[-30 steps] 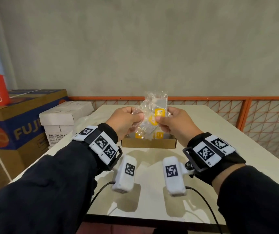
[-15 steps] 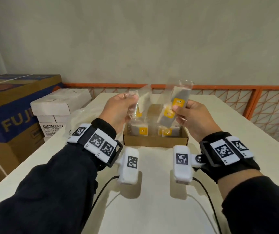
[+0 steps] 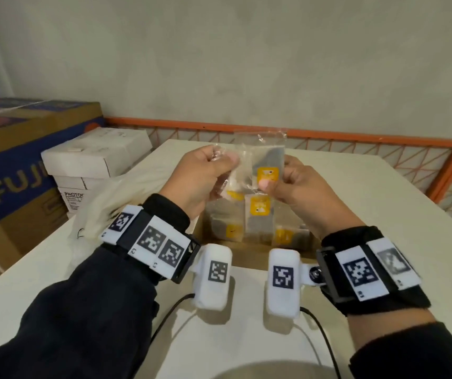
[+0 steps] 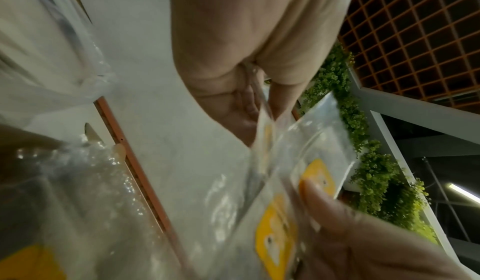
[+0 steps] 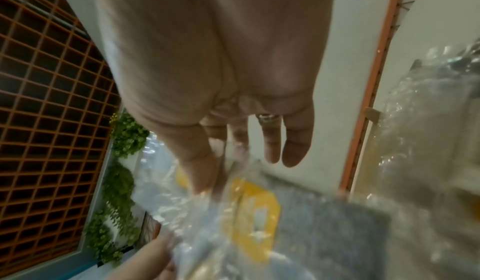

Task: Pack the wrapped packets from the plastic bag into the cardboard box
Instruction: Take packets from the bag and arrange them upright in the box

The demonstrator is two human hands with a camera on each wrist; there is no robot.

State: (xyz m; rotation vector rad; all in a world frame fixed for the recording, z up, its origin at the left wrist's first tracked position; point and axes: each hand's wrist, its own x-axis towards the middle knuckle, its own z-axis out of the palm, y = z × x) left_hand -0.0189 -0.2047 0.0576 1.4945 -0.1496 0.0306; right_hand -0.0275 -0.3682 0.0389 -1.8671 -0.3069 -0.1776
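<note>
Over the open cardboard box [image 3: 249, 259] I hold two clear-wrapped grey packets with yellow labels. My left hand [image 3: 211, 170] pinches the crinkled top edge of one packet [image 3: 235, 173]; the left wrist view shows its fingers [image 4: 246, 104] closed on that wrapper [image 4: 266, 132]. The other packet [image 3: 268, 160] is gripped by my right hand [image 3: 282, 184], thumb on its yellow label, also seen in the right wrist view [image 5: 254, 212]. The two packets overlap between the hands. Several more packets [image 3: 259, 214] stand inside the box. The whitish plastic bag [image 3: 101, 206] lies to the box's left.
White photocopy-paper boxes [image 3: 96, 157] and a large blue-and-brown carton [image 3: 14, 173] stand left of the white table [image 3: 369, 203]. An orange mesh railing [image 3: 328, 138] runs behind and to the right. Cables trail over the table's near edge.
Half a second ago the hands were apart, each holding up a packet. They have come together over the box, so the packets overlap. The view has moved closer to the box.
</note>
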